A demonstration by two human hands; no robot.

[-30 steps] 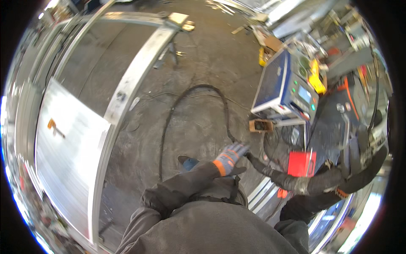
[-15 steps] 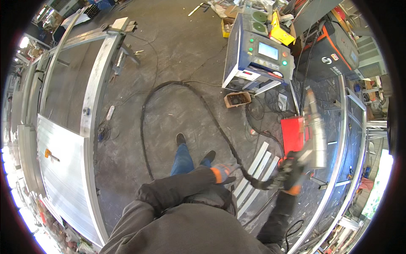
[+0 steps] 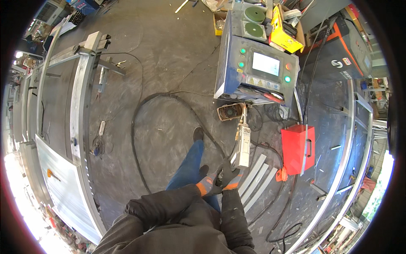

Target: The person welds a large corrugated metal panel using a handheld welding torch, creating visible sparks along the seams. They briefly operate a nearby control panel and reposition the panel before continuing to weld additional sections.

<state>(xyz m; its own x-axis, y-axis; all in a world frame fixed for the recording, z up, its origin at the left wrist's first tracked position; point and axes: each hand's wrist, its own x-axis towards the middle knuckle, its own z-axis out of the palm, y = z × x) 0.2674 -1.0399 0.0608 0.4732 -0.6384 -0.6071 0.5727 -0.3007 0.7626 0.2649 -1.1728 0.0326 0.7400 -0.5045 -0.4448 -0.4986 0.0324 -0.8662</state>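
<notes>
A pale metal welding gun (image 3: 243,144) points away from me, its narrow brass-coloured nozzle toward the machine. My right hand (image 3: 229,174), in a dark glove with an orange cuff, is closed round the gun's near end, where the thick black hose (image 3: 198,112) joins. Just left of it, my left hand (image 3: 206,185), in a grey and orange glove, is closed at the hose beside the gun. Its fingers are partly hidden. The hose loops over the floor in front of my feet.
Ahead stands a blue and white control machine (image 3: 258,67) with a lit screen. By its base sits a small open box (image 3: 230,111). A red metal box (image 3: 298,148) is at right, near three pale metal strips (image 3: 256,180). Metal frames (image 3: 78,110) stand left and right.
The welding gun has swung from the right to in front of me, with my right hand moving left beside my left hand. My view and legs have shifted, and the machine appears nearer.
</notes>
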